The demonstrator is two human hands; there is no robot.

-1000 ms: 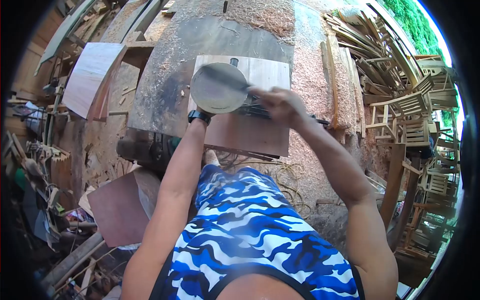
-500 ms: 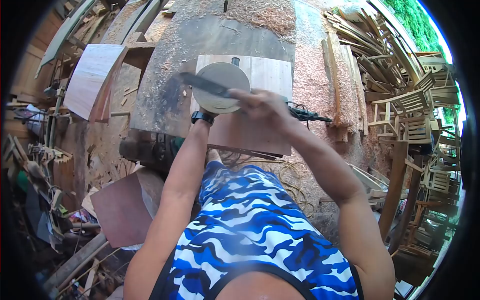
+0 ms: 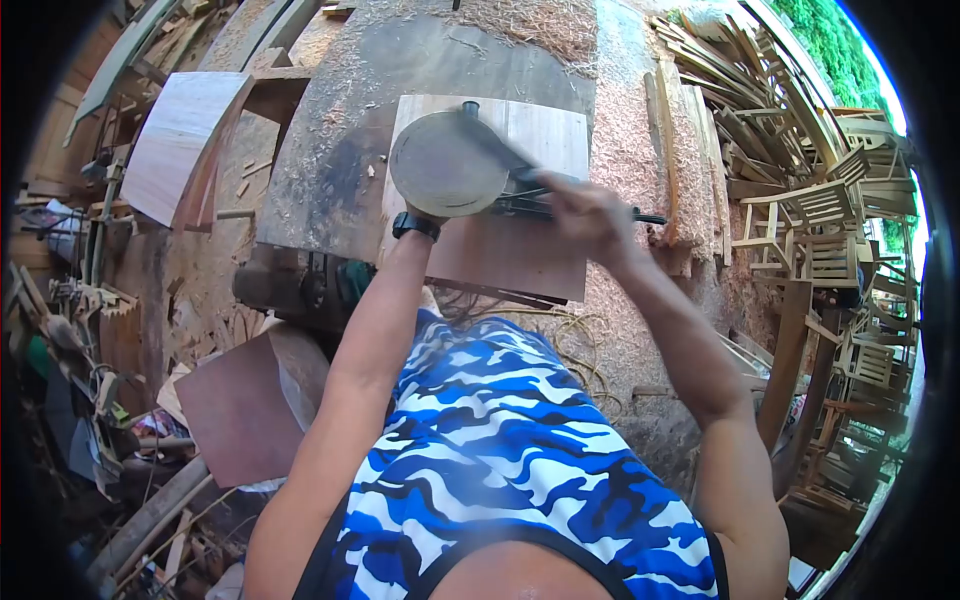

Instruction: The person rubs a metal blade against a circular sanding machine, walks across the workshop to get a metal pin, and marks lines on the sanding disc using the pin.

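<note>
A round, dusty grey-beige disc point(image 3: 445, 165) faces up at the centre, with a short black stub point(image 3: 470, 108) showing past its far edge. My left hand point(image 3: 430, 217) is beneath the disc; its fingers are hidden and a black watch point(image 3: 415, 227) circles the wrist. My right hand point(image 3: 590, 218) is closed on one end of a long, dark flat bar point(image 3: 515, 160), blurred by motion, whose other end reaches over the disc's right edge. Under the disc lies a pale wooden panel point(image 3: 555, 135).
Black cords point(image 3: 645, 216) lie near my right hand. Wood shavings point(image 3: 630, 150) cover the floor. Stacked boards point(image 3: 720, 110) and wooden chairs point(image 3: 800, 225) stand at the right. A dark machine point(image 3: 290, 290) and a reddish-brown board point(image 3: 240, 405) are at the left.
My right hand has moved right and slightly down, drawing the dark bar from across the disc to its right edge. The disc appears slightly farther right and higher.
</note>
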